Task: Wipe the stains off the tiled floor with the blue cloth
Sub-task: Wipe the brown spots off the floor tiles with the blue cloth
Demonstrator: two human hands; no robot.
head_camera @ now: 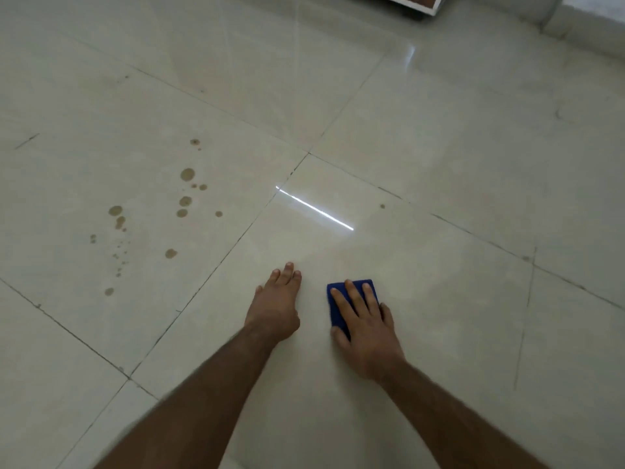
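Most of the blue cloth (pixel 338 308) is hidden under the right hand (pixel 367 328); only its far edge and left side show, so its full shape cannot be made out. The hand lies flat on it with the fingers straight and spread, pressing it onto the tiled floor (pixel 456 147). The left hand (pixel 275 308) rests on the floor just beside the cloth, fingers straight and together, holding nothing. Both forearms run out of the bottom edge. The brown stains (pixel 184 201) lie scattered on the next tile to the left, well apart from the cloth; one small spot (pixel 382 206) sits ahead of the cloth. At the top edge, a piece of furniture (pixel 417 1) is cut off.
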